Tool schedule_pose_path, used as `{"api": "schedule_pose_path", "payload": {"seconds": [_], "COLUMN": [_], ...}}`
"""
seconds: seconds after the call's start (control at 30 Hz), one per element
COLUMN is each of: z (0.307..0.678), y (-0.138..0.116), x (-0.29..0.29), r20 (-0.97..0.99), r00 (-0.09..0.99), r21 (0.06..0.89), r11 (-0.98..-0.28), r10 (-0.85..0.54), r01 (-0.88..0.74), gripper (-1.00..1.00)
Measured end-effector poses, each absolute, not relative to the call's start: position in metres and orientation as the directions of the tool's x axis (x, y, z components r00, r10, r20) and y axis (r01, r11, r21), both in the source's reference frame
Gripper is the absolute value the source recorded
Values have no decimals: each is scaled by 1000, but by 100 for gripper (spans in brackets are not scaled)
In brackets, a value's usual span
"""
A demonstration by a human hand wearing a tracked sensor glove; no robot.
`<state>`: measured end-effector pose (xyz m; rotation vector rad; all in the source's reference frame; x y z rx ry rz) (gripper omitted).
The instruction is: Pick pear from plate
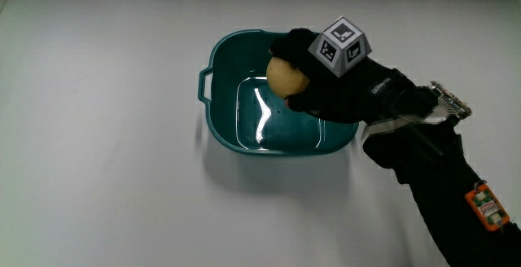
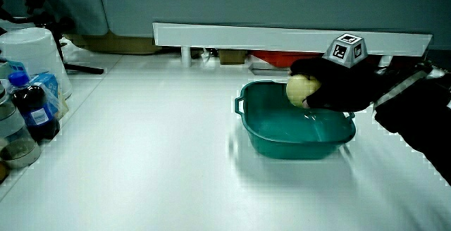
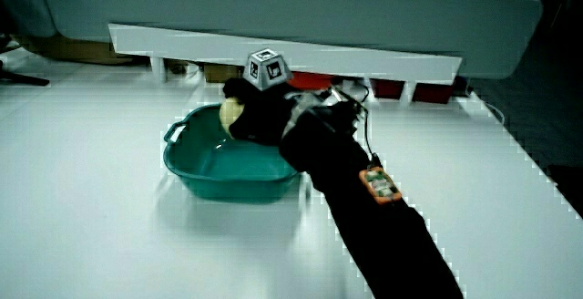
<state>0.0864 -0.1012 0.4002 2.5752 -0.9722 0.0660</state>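
The white table [image 1: 98, 177] is lying bare all around the teal basin [image 1: 224, 120], which is sitting well in from its edges. Over the basin, the hand [image 1: 330, 88] is gripping the pear [image 1: 285, 78], held above the basin's floor; the pear's long axis cannot be told.

Lighting: bright and even, falling from overhead; the white worktop [image 1: 98, 177] is reading near-white in the main view. Glare: curved white streaks are gleaming on the floor of the teal basin [image 1: 213, 108]. Shadows: a soft, pale shadow is lying on the worktop just beside the basin, on the side nearer the person. In both side views a cooler cast is showing, and jagged stair-stepping is breaking up dark outlines such as the forearm [image 3: 383, 235].
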Motion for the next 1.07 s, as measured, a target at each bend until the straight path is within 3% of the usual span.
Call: {"api": "schedule_pose_path", "payload": {"seconds": [0.37, 0.5, 0.7, 1.07], "z": [397, 389, 370, 331], "y": [-90, -79, -56, -12], "x": [87, 88, 87, 86], "r20": [194, 195, 238, 275], "r00": [723, 703, 633, 527], "r21": [331, 299, 187, 114], "r11": [-650, -642, -605, -517], "r10": [-663, -684, -737, -804], "r01": [-684, -706, -774, -849], "gripper": [100, 100, 100, 100]}}
